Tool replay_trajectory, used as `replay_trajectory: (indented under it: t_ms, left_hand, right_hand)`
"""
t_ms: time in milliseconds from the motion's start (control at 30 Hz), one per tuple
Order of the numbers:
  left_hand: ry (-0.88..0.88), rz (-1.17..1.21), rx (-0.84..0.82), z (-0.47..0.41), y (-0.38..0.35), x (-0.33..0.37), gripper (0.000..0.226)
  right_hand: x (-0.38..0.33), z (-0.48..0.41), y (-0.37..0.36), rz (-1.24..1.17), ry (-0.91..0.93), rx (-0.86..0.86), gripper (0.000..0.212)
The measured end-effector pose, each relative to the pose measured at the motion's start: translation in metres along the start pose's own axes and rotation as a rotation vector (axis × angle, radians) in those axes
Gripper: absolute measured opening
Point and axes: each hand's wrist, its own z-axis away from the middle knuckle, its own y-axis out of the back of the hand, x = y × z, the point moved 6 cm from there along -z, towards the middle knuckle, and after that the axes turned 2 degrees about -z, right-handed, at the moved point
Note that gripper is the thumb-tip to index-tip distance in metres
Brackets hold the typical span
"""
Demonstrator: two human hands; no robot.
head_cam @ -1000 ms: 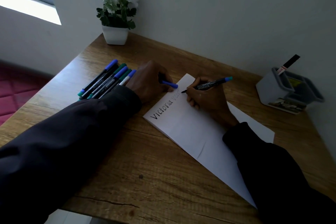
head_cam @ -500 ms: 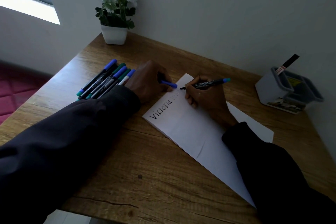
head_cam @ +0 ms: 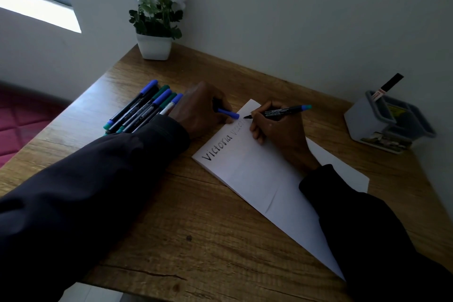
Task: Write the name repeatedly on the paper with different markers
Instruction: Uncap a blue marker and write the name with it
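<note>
Wooden desk point(head_cam: 196, 240) carries a white paper point(head_cam: 257, 179) lying slantwise, its near part blank. Toward the far end one "Victoria" point(head_cam: 217, 147) stands finished in black ink. Beside it a second, paler copy point(head_cam: 239, 127) is only partly formed, so I judge the task barely begun, with most of the sheet and most colours unused. The right hand point(head_cam: 277, 130) pinches a dark-barrelled marker point(head_cam: 282, 111) with a light-blue end, its tip at the unfinished word. The left hand point(head_cam: 198, 110), just beside the sheet's far corner, curls its fingers round a blue cap point(head_cam: 228, 113). Beyond lie spare markers point(head_cam: 142, 110), blue- and green-capped, then a potted plant point(head_cam: 154, 46).
</note>
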Motion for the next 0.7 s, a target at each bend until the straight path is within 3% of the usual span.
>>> replay_trajectory:
  t_ms: [700]
  left_hand:
    - [-0.008,0.005,0.005,0.0004,0.0001,0.0003,0.015]
  right_hand:
    - [-0.0002,0.0002,0.0032,-0.028,-0.056,0.047,0.011]
